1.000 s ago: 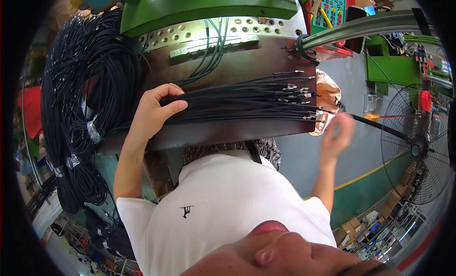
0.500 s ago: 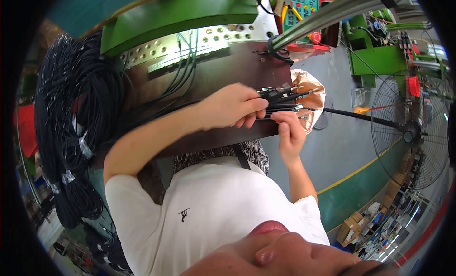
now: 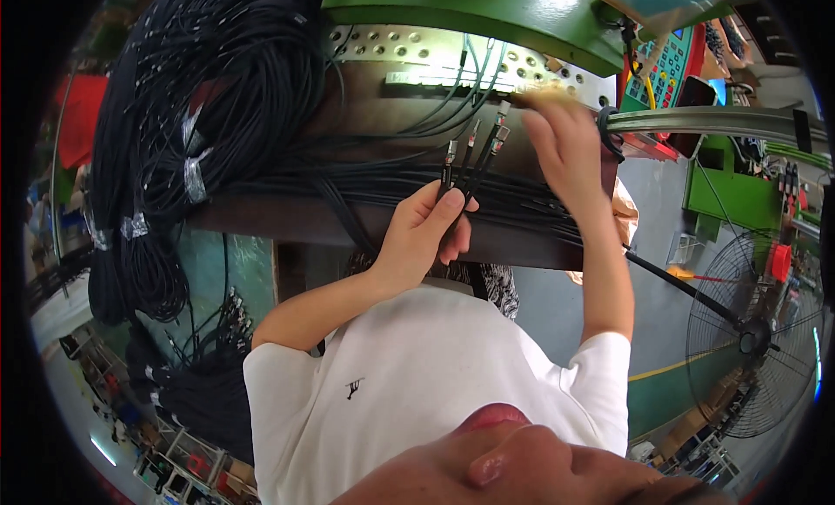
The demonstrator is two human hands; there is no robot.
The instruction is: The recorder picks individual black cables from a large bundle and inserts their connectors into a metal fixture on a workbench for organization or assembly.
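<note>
My left hand (image 3: 424, 233) is closed around several black cables (image 3: 470, 176) in front of my chest. Their ends fan out upward past my thumb, with metal tips and small coloured wires showing. To the right, my right hand (image 3: 565, 148) is raised over the table by the lit metal strip (image 3: 426, 80). Its fingertips are smeared by motion, so I cannot make out whether they hold anything. More black cables (image 3: 383, 183) lie lengthwise across the dark table (image 3: 287, 218), behind and beneath my left hand. A few thin cables run up to the strip.
A big coiled mass of black cables (image 3: 235, 61) hangs over the table's left end. Beyond the strip are a perforated metal plate (image 3: 383, 44) and a green machine housing (image 3: 470, 13). A metal rail (image 3: 704, 120), a control panel (image 3: 670, 70) and a fan (image 3: 752, 335) stand right.
My left hand has drawn back toward me and now holds cable ends upright. My right hand has moved up and away toward the lit strip. The view has swung to the left.
</note>
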